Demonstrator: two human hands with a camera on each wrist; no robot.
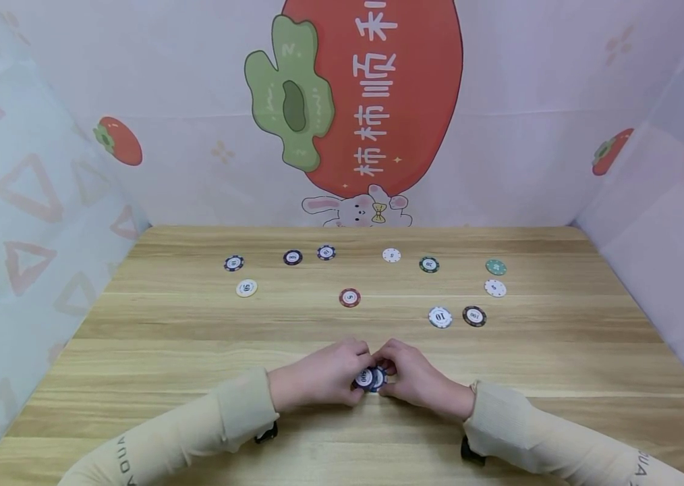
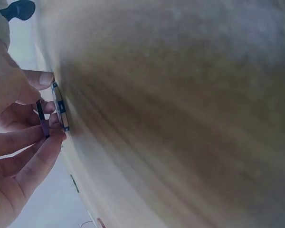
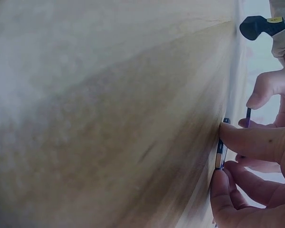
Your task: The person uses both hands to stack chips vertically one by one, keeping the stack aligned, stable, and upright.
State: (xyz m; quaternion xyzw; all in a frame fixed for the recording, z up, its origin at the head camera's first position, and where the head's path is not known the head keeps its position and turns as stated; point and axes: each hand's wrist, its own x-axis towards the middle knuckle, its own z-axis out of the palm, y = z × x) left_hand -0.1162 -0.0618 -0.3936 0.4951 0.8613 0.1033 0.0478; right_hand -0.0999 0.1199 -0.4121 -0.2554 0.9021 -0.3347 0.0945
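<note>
My left hand [image 1: 330, 374] pinches a dark purple poker chip [image 1: 363, 378], its white face marked 500, between thumb and fingers. In the left wrist view that purple chip [image 2: 42, 116] is tilted and slightly apart from the tabletop. My right hand [image 1: 419, 379] pinches a blue-and-white-edged poker chip [image 1: 380, 380] by its rim. In the right wrist view this blue chip [image 3: 221, 147] lies at the table surface, under the purple chip [image 3: 248, 116]. The purple chip overlaps it in the head view, and its number is partly hidden.
Several loose chips lie flat across the far half of the wooden table [image 1: 196, 358]. Among them are a red chip [image 1: 350, 298], a white 10 chip [image 1: 440, 317], a black 100 chip [image 1: 474, 316] and a cream 50 chip [image 1: 246, 288]. Printed cloth walls [image 1: 196, 169] enclose the table.
</note>
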